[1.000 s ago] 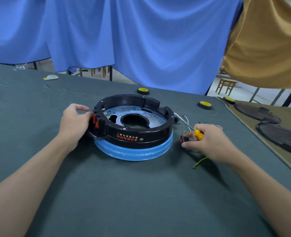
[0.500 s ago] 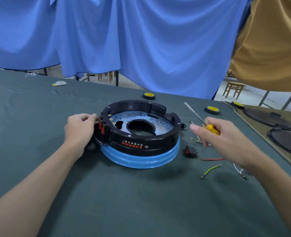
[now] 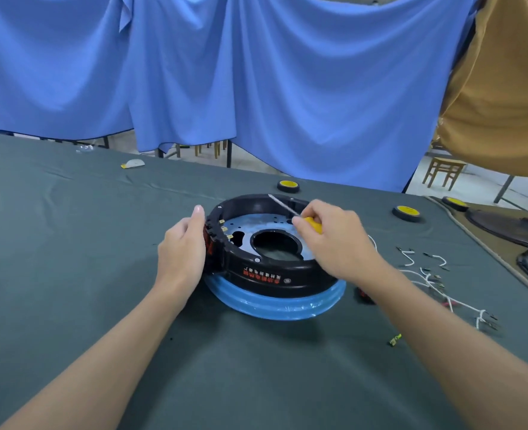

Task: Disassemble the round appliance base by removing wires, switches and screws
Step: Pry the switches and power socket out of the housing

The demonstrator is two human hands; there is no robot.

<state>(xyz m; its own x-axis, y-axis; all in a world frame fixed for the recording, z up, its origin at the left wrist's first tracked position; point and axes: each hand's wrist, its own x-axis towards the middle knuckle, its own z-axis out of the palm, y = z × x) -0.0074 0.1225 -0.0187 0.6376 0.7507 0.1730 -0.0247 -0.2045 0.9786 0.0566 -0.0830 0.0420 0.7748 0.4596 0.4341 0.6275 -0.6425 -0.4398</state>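
**A:** Where is the base [image 3: 275, 274]?

**B:** Mid-table [image 3: 70, 243], sitting on a blue ring [image 3: 275, 307] that sticks out past its near edge. It lies open side up, with the metal plate and its big round hole showing.

**A:** And the hands?

**B:** The left hand [image 3: 182, 252] holds the base's left wall at the red switches. Its thumb lies up along the rim, and its fingers curl round the outer side, mostly out of sight. The right hand [image 3: 337, 243] hovers over the right half, closed round the yellow handle of a screwdriver [image 3: 313, 224]. The shaft slants up and left, with its tip above the far rim.

**A:** Any room around it?

**B:** There's plenty of bare cloth to the left and in front. The right is crowded. Loose wires [image 3: 427, 274] are spread near the base, and a dark switch [image 3: 363, 295] lies just beside the ring, half hidden by the forearm. A green scrap [image 3: 395, 339] sits nearer.

**A:** And the far side?

**B:** One yellow wheel [image 3: 288, 185] sits just behind the rim, and another [image 3: 407, 212] is off to the right. Black lids [image 3: 511, 226] lie past the cloth's right edge, well apart from the base.
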